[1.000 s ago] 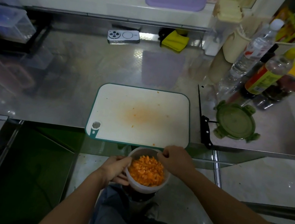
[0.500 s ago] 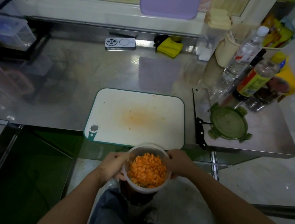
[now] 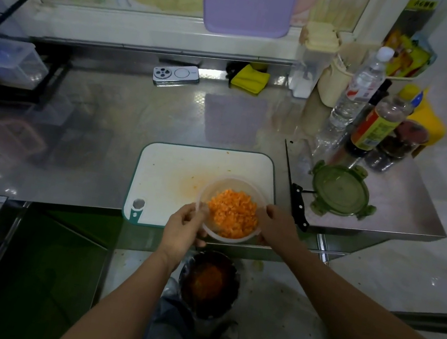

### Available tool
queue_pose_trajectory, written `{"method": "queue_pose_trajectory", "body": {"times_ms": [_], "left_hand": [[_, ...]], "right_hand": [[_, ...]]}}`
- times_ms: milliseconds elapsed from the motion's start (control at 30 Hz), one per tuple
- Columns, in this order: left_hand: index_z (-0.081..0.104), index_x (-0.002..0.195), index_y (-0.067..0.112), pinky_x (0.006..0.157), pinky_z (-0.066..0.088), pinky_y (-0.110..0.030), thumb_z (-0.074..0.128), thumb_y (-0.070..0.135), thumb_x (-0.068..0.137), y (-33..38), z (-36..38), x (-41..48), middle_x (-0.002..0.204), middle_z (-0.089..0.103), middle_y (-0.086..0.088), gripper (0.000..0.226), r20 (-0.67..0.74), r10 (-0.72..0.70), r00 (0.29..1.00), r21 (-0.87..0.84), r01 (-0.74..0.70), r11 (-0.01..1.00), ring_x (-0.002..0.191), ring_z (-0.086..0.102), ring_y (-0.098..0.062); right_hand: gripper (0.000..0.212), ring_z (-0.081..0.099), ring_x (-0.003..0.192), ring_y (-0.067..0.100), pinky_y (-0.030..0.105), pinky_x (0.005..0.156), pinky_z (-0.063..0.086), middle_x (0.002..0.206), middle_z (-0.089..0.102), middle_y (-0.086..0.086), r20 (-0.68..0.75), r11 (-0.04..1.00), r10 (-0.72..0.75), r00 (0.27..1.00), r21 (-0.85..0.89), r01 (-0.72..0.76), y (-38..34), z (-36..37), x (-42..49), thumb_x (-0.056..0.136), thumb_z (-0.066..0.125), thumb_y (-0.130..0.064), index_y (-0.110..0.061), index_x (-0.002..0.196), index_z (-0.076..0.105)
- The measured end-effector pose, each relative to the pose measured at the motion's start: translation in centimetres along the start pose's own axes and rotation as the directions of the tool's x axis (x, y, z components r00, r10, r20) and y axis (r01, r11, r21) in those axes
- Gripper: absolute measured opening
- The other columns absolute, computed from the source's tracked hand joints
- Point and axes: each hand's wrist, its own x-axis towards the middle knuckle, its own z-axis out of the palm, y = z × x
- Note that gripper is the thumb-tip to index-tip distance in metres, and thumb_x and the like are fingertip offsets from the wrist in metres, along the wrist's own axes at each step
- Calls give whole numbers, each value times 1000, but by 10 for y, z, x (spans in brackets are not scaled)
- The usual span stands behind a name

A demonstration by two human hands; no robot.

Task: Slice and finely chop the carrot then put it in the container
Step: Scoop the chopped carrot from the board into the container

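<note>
1. The container (image 3: pixel 233 180), filled with chopped carrot (image 3: pixel 232 214), is at frame centre, over the lower right of the cutting board (image 3: pixel 174 172). Whether it rests on the board cannot be told.
2. The left hand (image 3: pixel 183 226) curls its fingers round the left wall; the right hand (image 3: pixel 274 223) grips the right wall.
3. Keep the container level and set it squarely on the board to avoid spilling.
4. Release only once it stands steady. The lid (image 3: pixel 339 190) lies right of centre, beside the knife (image 3: pixel 298 205).

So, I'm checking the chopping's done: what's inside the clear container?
Finely chopped carrot, piled in small orange bits. The left hand and right hand grip the container over the cutting board. The container's bottom, beneath the pile, is hidden.
</note>
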Motion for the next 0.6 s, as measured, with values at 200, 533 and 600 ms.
{"method": "queue_pose_trajectory", "body": {"times_ms": [200,533,600], "left_hand": [[60,120,10,56,57,-26,53,26,97,-2,10,19,93,69,-13,28,-89,-30,996,-11,29,1000,51,64,-17],[56,122,9,75,59,-44,53,29,97,9,52,42,82,71,-13,32,-66,-60,996,-26,59,998,67,69,-31],[55,123,9,79,58,-47,53,29,97,11,60,47,78,71,-6,34,-81,-55,995,-10,55,998,70,69,-32]], "right_hand": [[49,62,59,20,26,52,47,86,61,25,54,986,22,998,167,-31,-3,-8,6,100,39,-40,6,103,58],[28,54,88,32,39,73,41,91,57,19,-184,996,-65,981,-79,52,21,-35,37,99,38,-20,-4,87,58],[29,49,104,30,35,88,37,111,55,17,-223,978,-100,970,-203,54,25,-45,42,100,39,-16,3,110,59]]}}
